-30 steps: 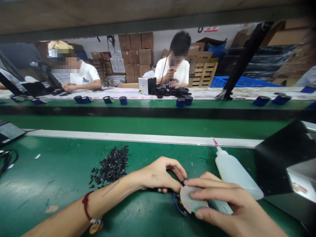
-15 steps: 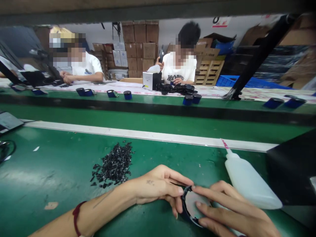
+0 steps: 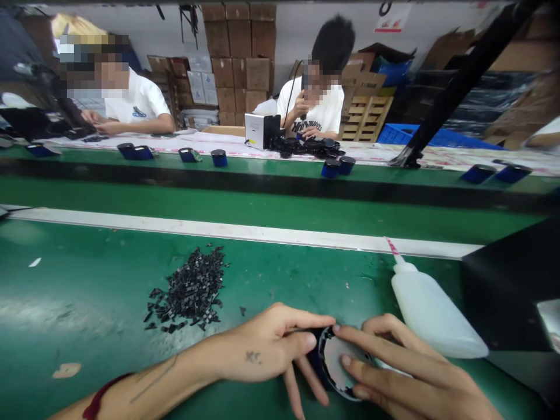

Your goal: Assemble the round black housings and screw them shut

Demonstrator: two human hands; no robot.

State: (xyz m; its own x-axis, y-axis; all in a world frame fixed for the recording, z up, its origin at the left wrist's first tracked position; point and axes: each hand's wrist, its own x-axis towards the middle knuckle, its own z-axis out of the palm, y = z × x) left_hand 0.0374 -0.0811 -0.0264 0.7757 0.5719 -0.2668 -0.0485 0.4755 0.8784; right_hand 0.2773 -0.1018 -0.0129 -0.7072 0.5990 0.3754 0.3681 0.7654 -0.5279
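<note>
A round dark-blue housing (image 3: 322, 367) with a black rim and a pale disc inside its face is tilted toward me near the bottom of the view. My left hand (image 3: 266, 344) grips its left side, thumb and index finger at the rim while the lower fingers stretch downward. From the right, my right hand (image 3: 406, 367) holds the housing too, with one fingertip at the top of the rim and another on the pale disc. A heap of small black plastic pieces (image 3: 190, 289) lies on the green table left of my hands.
A white squeeze bottle (image 3: 433, 312) with a red-striped tip lies at right, by a black box (image 3: 511, 291). A pale strip (image 3: 210, 227) crosses the table. Beyond it, blue round housings (image 3: 219, 157) line a ledge, and two co-workers (image 3: 135, 105) sit opposite.
The view has tilted down and shifted slightly right. My left hand's lower fingers have loosened and spread downward from the housing. A co-worker opposite has raised a dark handheld tool closer to the face.
</note>
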